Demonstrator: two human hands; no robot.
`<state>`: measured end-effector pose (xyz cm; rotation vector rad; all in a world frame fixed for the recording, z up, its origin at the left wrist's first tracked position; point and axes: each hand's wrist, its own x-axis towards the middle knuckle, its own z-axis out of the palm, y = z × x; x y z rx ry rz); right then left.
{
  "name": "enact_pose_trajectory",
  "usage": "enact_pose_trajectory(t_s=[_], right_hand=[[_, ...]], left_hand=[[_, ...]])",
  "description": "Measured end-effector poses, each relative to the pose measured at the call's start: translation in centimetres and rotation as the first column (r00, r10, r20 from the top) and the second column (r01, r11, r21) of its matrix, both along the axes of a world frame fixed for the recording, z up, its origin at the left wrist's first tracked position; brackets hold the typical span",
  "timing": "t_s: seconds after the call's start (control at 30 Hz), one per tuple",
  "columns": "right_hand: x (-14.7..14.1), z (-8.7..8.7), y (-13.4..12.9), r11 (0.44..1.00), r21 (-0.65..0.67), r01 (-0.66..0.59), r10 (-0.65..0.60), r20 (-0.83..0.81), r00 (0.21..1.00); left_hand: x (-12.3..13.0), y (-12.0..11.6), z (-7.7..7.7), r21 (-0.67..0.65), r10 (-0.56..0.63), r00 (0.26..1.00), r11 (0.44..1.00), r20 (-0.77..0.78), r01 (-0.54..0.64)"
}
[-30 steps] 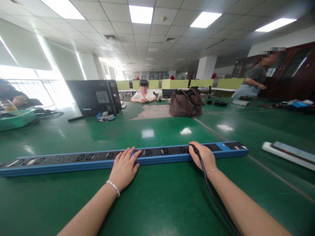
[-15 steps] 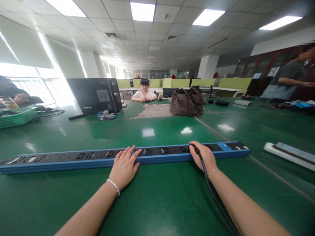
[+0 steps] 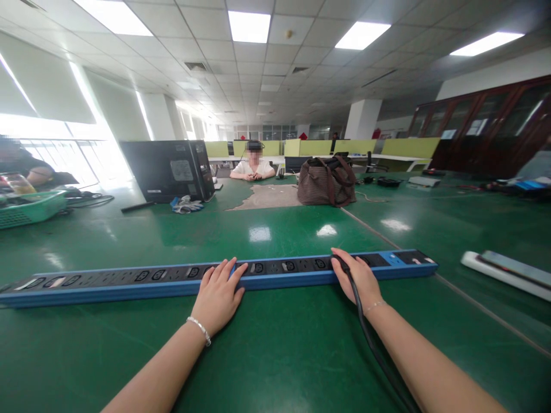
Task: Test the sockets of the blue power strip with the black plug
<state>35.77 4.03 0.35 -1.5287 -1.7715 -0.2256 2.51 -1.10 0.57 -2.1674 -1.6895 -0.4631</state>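
Observation:
A long power strip (image 3: pixel 284 280) with a blue body and a black socket face lies across the table in front of me. My left hand (image 3: pixel 218 293) rests flat on its middle, fingers stretched over the top and none closed around anything. Farther right, my right hand (image 3: pixel 361 281) is closed around a black plug (image 3: pixel 340 261) at the strip's sockets. Fingers hide most of the plug, so I cannot tell how deep it sits. From it a black power cord (image 3: pixel 365 330) runs down past my right wrist toward the bottom edge.
The green table (image 3: pixel 275 350) carries a black computer case (image 3: pixel 167 172), a glove (image 3: pixel 187 205) and a brown bag (image 3: pixel 325 182) farther back. At left stands a green basket (image 3: pixel 37 209); at right lies a white bar-shaped thing (image 3: pixel 503 274). Another person (image 3: pixel 253 166) sits opposite.
Both hands keep their places on the strip and the plug. The person standing at the far right has moved mostly out of view. My view has tilted up slightly.

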Motion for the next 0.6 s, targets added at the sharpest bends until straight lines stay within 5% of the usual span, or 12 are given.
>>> enact_pose_trajectory(t_s=[0.6], right_hand=[[-0.05, 0.34, 0.29, 0.997, 0.063, 0.033, -0.033, 0.002, 0.999]], left_hand=[[0.1, 0.07, 0.18, -0.021, 0.005, 1.0, 1.0, 0.005, -0.005]])
